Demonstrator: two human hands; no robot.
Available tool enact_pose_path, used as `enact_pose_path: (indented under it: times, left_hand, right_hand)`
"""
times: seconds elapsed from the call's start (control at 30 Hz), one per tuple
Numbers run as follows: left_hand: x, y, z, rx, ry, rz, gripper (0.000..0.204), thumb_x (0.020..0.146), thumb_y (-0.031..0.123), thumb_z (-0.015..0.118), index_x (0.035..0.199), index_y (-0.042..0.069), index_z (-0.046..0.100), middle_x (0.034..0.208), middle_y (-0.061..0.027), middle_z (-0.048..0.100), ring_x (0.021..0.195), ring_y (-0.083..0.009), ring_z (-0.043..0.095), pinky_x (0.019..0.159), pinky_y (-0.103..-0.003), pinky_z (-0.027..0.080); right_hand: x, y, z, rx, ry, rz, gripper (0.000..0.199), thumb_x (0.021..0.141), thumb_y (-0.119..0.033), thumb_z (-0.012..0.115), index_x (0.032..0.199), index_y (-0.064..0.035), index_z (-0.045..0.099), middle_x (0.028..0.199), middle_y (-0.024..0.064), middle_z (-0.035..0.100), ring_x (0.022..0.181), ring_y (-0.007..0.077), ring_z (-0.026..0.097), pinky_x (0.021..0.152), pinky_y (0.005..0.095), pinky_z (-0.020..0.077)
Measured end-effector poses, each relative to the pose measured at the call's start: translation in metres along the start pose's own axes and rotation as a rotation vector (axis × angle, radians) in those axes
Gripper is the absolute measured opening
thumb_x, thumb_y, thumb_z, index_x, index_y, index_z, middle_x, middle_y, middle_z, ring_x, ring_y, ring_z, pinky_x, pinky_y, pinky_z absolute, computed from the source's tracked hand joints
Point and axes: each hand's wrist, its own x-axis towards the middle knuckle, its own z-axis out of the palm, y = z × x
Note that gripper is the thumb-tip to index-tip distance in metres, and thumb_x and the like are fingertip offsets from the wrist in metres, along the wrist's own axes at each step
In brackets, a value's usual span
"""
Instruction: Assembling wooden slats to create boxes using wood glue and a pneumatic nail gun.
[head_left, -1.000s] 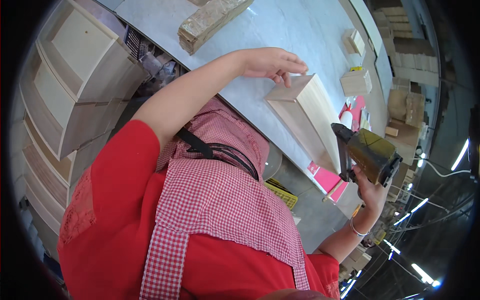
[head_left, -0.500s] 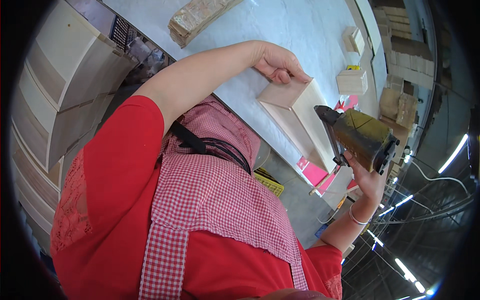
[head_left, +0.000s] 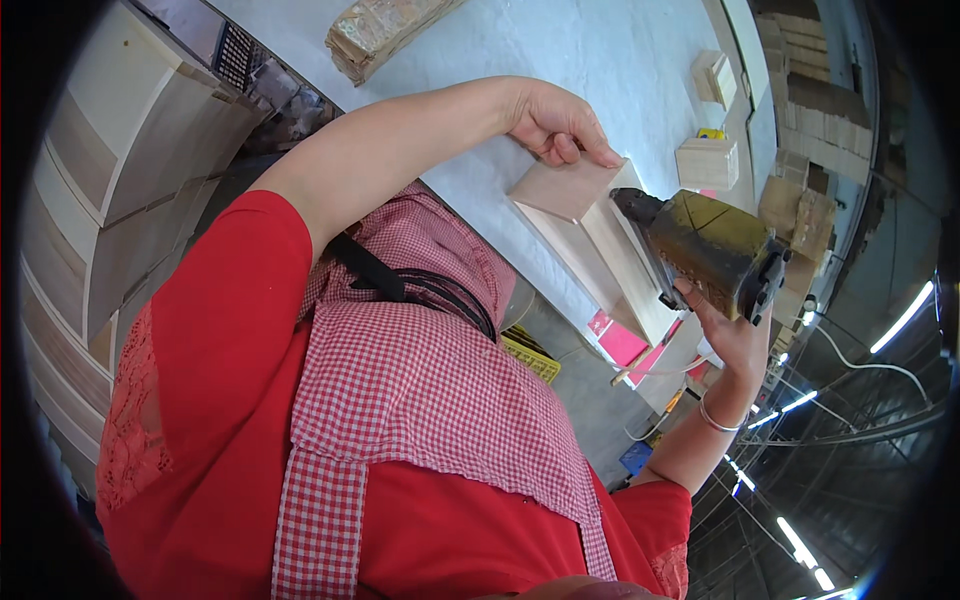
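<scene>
The right hand (head_left: 735,335) has a closed grip around the handle of a yellow-green nail gun (head_left: 705,245); the fingers wrap the handle from below and the tool body sits above the palm. The dark nose of the tool points toward the upper left and stands against the upper edge of an open wooden box (head_left: 590,240). A thin bangle (head_left: 715,418) circles the right wrist.

The left hand (head_left: 560,125) rests on the far end of the same box. Its fingers are curled and the fingertips (head_left: 605,158) press down on the flat end panel of pale wood; nothing is enclosed in this hand, which bears on the panel from above.

The box lies on the grey tabletop (head_left: 600,60), near the edge closest to the person, with its long side running diagonally toward the lower right. It sits between the two hands.

Further out on the tabletop, a bundle of wood strips (head_left: 385,30) lies at the far left, and two small wooden boxes (head_left: 708,160) stand well apart from the workpiece on the right. Pink sheets (head_left: 622,342) show just below the tabletop edge. Pale wooden drawer units (head_left: 120,170) are stacked to the left. The person wears a red shirt and a red checked apron (head_left: 420,400).
</scene>
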Motion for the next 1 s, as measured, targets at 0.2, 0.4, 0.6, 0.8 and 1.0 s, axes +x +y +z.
enact_pose_path:
  times: [0.2, 0.4, 0.6, 0.8, 1.0]
  left_hand:
    - [-0.014, -0.012, 0.016, 0.452, 0.315, 0.278, 0.043, 0.077, 0.035, 0.083, 0.107, 0.008, 0.067, 0.095, 0.002, 0.059, 0.071, -0.0088, 0.051, 0.068, -0.026, 0.044]
    - [-0.038, -0.041, 0.044, 1.104, 0.495, 0.674, 0.092, 0.06, 0.042, 0.088, 0.138, 0.009, 0.051, 0.128, -0.0079, 0.054, 0.115, -0.0266, 0.05, 0.099, -0.04, 0.043]
    - [-0.034, -0.042, 0.045, 1.156, 0.517, 0.676, 0.096, 0.056, 0.044, 0.088, 0.137, 0.012, 0.048, 0.129, -0.0115, 0.053, 0.119, -0.0297, 0.048, 0.103, -0.041, 0.039]
    - [-0.033, -0.036, 0.046, 1.085, 0.458, 0.557, 0.096, 0.053, 0.035, 0.089, 0.136, 0.012, 0.045, 0.13, -0.0097, 0.048, 0.126, -0.0275, 0.044, 0.108, -0.04, 0.038]
    - [-0.026, -0.039, 0.042, 0.981, 0.402, 0.558, 0.098, 0.053, 0.033, 0.089, 0.136, 0.012, 0.042, 0.13, -0.0096, 0.047, 0.125, -0.0265, 0.044, 0.106, -0.04, 0.039]
  right_hand:
    - [0.002, 0.01, -0.002, -0.053, -0.081, -0.026, 0.054, 0.074, -0.008, 0.087, 0.119, 0.0032, 0.06, 0.108, 0.0109, 0.071, 0.095, 0.0192, 0.067, 0.084, 0.0327, 0.0541]
    - [0.002, 0.013, -0.001, 0.003, -0.052, 0.029, 0.048, 0.074, -0.009, 0.086, 0.114, 0.0024, 0.062, 0.106, 0.0118, 0.071, 0.093, 0.0215, 0.067, 0.083, 0.0334, 0.0537]
    - [0.002, 0.019, -0.003, -0.049, -0.083, -0.035, 0.053, 0.075, -0.009, 0.087, 0.12, 0.0025, 0.06, 0.11, 0.0109, 0.072, 0.096, 0.0188, 0.067, 0.084, 0.032, 0.054]
    - [0.005, 0.005, 0.001, 0.037, -0.013, 0.038, 0.04, 0.072, -0.012, 0.087, 0.104, 0.0021, 0.067, 0.1, 0.0126, 0.072, 0.087, 0.0239, 0.069, 0.078, 0.0342, 0.0537]
    - [0.004, 0.004, 0.0, 0.065, -0.02, 0.113, 0.04, 0.073, -0.011, 0.088, 0.104, 0.0029, 0.067, 0.099, 0.0117, 0.073, 0.086, 0.0223, 0.069, 0.077, 0.0335, 0.0535]
